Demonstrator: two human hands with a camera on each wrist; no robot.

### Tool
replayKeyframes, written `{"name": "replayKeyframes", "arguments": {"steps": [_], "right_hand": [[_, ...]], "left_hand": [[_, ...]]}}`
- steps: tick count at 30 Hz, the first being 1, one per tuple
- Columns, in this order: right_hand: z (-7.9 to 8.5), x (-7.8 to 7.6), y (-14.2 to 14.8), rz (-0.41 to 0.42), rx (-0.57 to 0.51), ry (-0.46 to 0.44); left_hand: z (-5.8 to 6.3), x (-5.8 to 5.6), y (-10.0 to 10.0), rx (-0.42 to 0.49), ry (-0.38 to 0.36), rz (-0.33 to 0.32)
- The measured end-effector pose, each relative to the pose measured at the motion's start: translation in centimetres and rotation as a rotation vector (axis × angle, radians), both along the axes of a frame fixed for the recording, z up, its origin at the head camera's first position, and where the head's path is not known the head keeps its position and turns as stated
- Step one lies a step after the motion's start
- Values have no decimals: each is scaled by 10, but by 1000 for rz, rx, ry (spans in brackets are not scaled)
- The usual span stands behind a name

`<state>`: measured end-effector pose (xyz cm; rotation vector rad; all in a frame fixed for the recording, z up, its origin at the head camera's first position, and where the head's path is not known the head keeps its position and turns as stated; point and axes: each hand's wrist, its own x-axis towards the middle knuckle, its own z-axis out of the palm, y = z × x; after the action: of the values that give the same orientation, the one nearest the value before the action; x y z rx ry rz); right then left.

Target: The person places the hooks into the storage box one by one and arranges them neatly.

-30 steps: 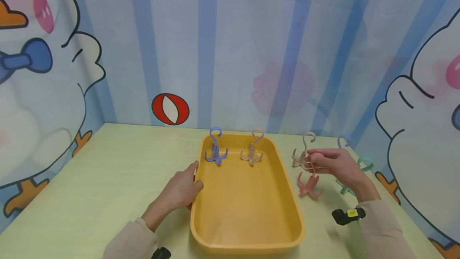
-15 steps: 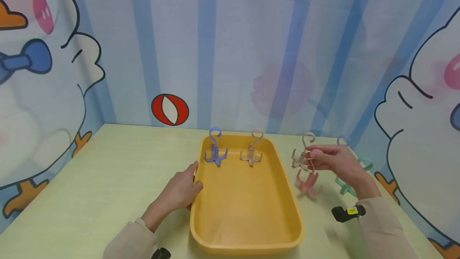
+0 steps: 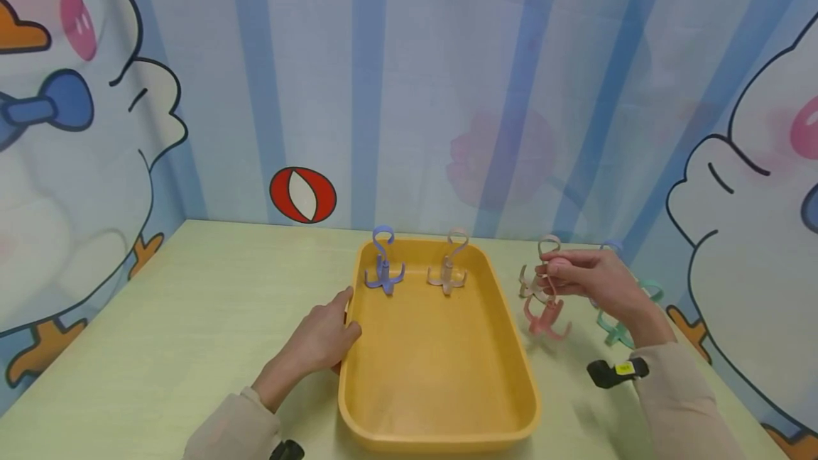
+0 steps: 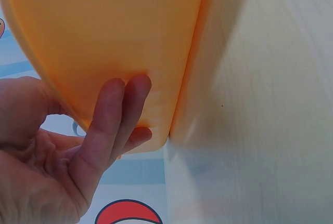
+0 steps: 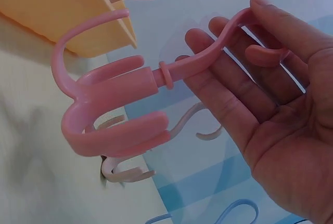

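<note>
My right hand (image 3: pixel 601 282) pinches the curved top of a pink multi-prong hanging hook (image 3: pixel 545 321) between thumb and fingers, to the right of the yellow tray (image 3: pixel 441 375). In the right wrist view the hook (image 5: pixel 117 91) hangs with its curled prongs pointing away from the palm. My left hand (image 3: pixel 317 336) grips the tray's left wall; the left wrist view has its fingers (image 4: pixel 104 115) flat along the outside, thumb hidden behind the rim. At the tray's far end are a violet-blue hook (image 3: pixel 385 277) and a beige hook (image 3: pixel 447 277).
A greyish-beige hook (image 3: pixel 532 284) stands on the table just behind the pink one. Past my right hand are a green hook (image 3: pixel 616 333) and a mostly covered blue hook (image 3: pixel 611 244). A printed curtain (image 3: pixel 422 91) closes off the table's back edge.
My right hand has risen slightly and drifted a little left, carrying the pink hook, which has also turned somewhat. The left hand and tray stay where they were.
</note>
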<state>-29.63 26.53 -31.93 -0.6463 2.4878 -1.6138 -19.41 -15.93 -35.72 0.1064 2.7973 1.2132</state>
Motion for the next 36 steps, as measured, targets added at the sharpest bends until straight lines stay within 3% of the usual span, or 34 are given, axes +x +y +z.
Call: {"name": "replayKeyframes", "arguments": {"steps": [25, 36], "right_hand": [[30, 8, -22, 15, 99, 64], [39, 8, -35, 49, 51, 41]], "left_hand": [[0, 1, 0, 5, 4, -1], [0, 0, 0, 14, -2, -5]]}}
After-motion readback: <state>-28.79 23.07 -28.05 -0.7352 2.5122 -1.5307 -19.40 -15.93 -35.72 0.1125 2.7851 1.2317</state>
